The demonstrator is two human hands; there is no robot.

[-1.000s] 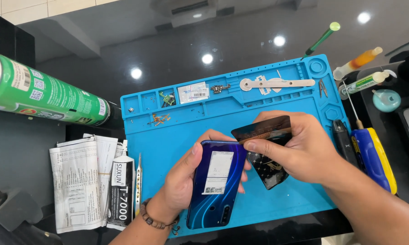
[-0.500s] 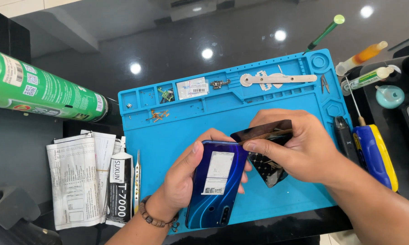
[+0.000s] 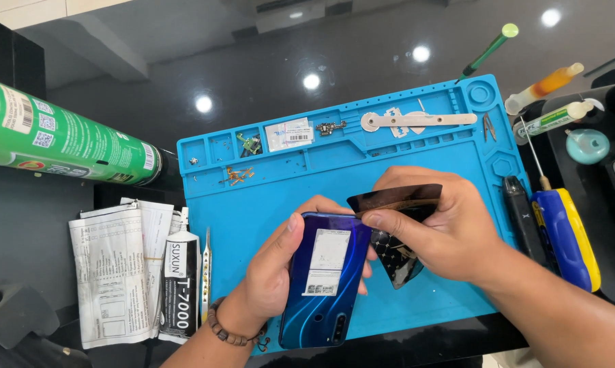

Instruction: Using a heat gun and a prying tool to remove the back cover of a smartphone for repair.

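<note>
My left hand [image 3: 270, 269] grips a glossy blue phone [image 3: 323, 286] back side up, with a pale sticker on its back cover. My right hand [image 3: 440, 228] pinches a thin dark flexible sheet [image 3: 396, 201], holding its edge against the phone's upper right corner. A second dark patterned piece [image 3: 395, 257] shows under my right fingers. Both hands hover over the blue work mat [image 3: 253, 204].
A green spray can [image 3: 62, 136] lies at far left. Folded paper [image 3: 113, 272], a black glue tube [image 3: 181, 283] and tweezers [image 3: 205, 272] lie left of the mat. Small parts and screws [image 3: 238, 175] sit in the mat's trays. A blue-yellow screwdriver [image 3: 566, 235] and bottles lie at right.
My hands and the phone stay almost in place; the view has shifted slightly. My right hand keeps the dark sheet at the phone's corner.
</note>
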